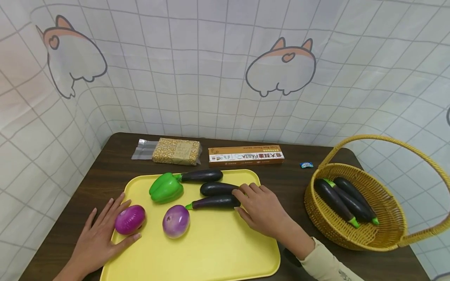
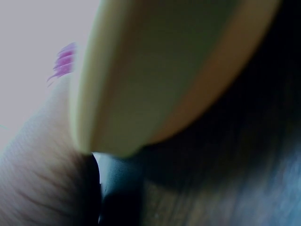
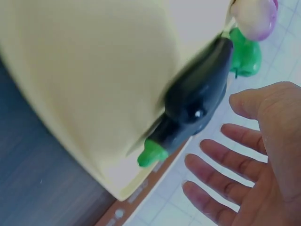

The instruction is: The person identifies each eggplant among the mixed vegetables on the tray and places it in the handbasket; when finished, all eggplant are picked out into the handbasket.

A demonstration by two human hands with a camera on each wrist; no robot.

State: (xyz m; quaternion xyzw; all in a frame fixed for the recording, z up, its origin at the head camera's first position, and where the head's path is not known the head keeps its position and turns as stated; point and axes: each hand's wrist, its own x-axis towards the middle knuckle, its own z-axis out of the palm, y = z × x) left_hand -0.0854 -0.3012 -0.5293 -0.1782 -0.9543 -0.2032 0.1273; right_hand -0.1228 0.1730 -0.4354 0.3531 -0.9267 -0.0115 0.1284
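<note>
On the left of a yellow tray (image 1: 211,249), my left hand (image 1: 96,242) spreads over the rim, its straight fingers and thumb on either side of a purple onion (image 1: 130,219). My right hand (image 1: 261,212) hovers at the right ends of two dark eggplants, one in the middle (image 1: 216,189) and one nearer with a green stem (image 1: 216,201). In the right wrist view its fingers (image 3: 230,176) are loosely extended and hold nothing, beside the eggplants (image 3: 200,89). A third eggplant (image 1: 202,176) lies farther back, against a green bell pepper (image 1: 166,188). A round purple-white vegetable (image 1: 176,221) sits near the tray's middle.
Right of the tray stands a yellow wicker basket (image 1: 316,207) with a tall handle, several eggplants inside. Behind the tray lie a bag of corn kernels (image 1: 172,151), a pasta box (image 1: 246,155) and a small blue packet (image 1: 306,165). A tiled-print curtain (image 1: 218,70) backs the dark table.
</note>
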